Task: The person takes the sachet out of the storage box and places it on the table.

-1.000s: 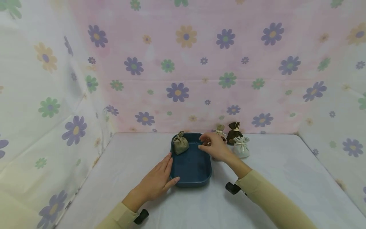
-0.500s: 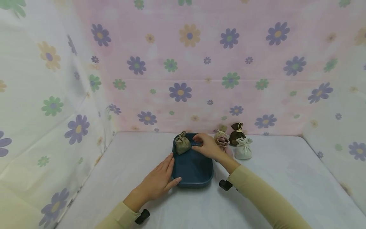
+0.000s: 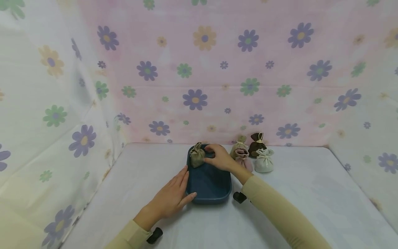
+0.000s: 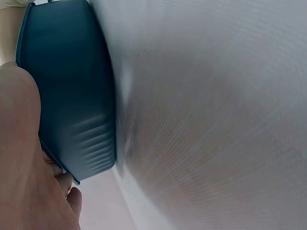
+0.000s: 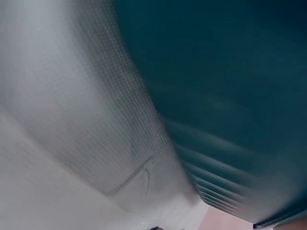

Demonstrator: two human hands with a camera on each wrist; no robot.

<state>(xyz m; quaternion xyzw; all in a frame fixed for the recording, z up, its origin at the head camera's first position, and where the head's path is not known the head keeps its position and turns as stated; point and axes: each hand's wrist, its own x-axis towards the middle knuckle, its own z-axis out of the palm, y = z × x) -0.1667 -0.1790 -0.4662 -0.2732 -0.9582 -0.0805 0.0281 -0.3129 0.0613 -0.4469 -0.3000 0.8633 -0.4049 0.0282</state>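
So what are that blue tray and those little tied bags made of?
The blue tray looks like matte plastic or glazed ceramic, smooth and evenly coloured with faint ribbing on its wall; hard to say which. The olive pouch and white pouch look like woven cloth, gathered and creased under cord ties.

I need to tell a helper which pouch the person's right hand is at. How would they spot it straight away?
Find the blue tray in the middle of the white table. In its far left corner sits an olive-tan drawstring pouch, with the right hand at it. It is the only pouch inside the tray; the other four pouches stand on the table to the tray's right.
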